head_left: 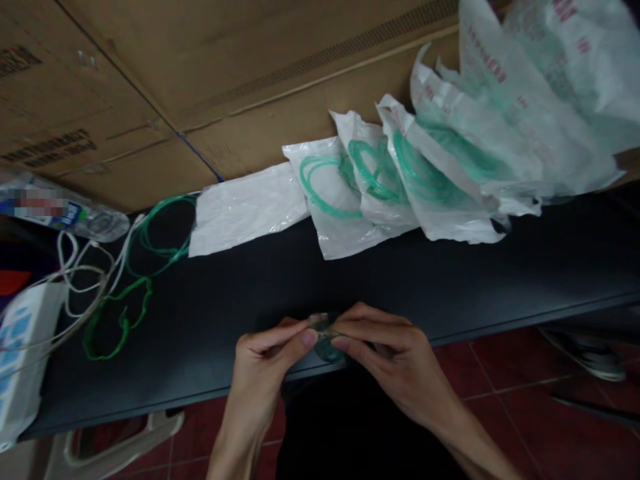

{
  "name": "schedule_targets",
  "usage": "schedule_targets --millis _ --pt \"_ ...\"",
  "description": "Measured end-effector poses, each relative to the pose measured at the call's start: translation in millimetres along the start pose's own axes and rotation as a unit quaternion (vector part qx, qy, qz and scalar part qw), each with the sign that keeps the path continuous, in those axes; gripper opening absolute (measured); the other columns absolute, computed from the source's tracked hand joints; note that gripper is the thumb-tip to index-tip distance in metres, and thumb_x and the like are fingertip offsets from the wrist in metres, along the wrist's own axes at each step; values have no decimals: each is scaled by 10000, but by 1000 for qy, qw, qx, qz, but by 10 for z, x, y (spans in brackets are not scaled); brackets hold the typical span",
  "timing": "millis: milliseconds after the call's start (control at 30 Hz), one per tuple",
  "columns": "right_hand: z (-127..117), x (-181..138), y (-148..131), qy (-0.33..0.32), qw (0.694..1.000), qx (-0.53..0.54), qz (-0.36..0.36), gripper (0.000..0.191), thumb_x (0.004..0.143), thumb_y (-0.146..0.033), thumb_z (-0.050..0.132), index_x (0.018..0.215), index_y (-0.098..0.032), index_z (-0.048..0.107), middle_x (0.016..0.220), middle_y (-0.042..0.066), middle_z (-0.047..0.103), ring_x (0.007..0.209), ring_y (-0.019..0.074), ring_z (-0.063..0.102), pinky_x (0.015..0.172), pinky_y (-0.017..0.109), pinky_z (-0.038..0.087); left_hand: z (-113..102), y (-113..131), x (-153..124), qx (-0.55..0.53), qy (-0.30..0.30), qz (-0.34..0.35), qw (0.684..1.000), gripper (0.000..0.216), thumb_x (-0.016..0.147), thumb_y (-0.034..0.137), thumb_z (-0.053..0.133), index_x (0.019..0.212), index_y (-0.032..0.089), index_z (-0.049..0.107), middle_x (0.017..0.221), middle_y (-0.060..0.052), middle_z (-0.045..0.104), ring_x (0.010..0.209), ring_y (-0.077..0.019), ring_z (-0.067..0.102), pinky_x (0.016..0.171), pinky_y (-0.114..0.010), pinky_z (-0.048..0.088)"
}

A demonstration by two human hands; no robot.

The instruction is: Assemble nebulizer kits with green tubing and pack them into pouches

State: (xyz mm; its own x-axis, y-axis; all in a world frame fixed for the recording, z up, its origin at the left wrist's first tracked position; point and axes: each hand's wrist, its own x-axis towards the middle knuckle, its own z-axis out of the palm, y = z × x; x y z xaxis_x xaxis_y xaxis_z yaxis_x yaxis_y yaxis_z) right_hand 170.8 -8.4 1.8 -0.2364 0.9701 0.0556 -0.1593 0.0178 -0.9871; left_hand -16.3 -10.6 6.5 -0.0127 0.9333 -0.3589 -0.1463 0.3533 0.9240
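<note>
At the near edge of a black table (260,280), my left hand (265,360) and my right hand (385,347) meet, both pinching a small clear green plastic piece (325,337) between fingertips. It looks like part of a mask, half hidden by my fingers. A loose coil of green tubing (160,237) lies at the left, apart from my hands. An empty white plastic bag (245,207) lies flat behind.
Several white bags holding green tubing (380,180) lean in a row against cardboard boxes (200,80) at the back. A green elastic band (117,320), white cables (75,280), a water bottle (65,210) and a white box (20,360) sit at left. Red floor tiles (525,400) below.
</note>
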Motion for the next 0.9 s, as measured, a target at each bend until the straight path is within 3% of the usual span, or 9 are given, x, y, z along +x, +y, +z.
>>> schedule_targets --millis 233,500,733,900 --pt "-3 -54 4 -4 1000 25 2 329 960 -170 706 1180 -404 774 1003 -25 748 927 98 689 835 209 553 6 -69 -10 38 -19 155 987 319 782 67 824 893 366 851 797 38 830 741 -103 727 660 -152 595" --pt "-37 -20 -20 -26 999 42 -4 286 956 -175 714 1149 -369 795 983 -1 771 919 121 701 822 235 567 32 -31 -35 79 -38 252 964 305 807 83 819 955 348 846 941 15 851 828 -144 761 749 -228 625" --pt "29 -60 3 23 992 -60 -111 402 920 -44 700 1214 -308 777 996 45 790 883 164 725 751 294 594 37 -12 -27 112 -25 233 966 267 823 90 800 941 325 844 934 -39 847 760 -200 755 663 -317 639" --pt "67 -75 36 64 979 -105 -163 452 887 7 708 1219 -294 774 989 53 793 894 192 729 763 334 612 44 -26 -32 125 -18 229 965 294 829 75 790 957 335 839 966 -10 846 792 -186 760 711 -306 642"
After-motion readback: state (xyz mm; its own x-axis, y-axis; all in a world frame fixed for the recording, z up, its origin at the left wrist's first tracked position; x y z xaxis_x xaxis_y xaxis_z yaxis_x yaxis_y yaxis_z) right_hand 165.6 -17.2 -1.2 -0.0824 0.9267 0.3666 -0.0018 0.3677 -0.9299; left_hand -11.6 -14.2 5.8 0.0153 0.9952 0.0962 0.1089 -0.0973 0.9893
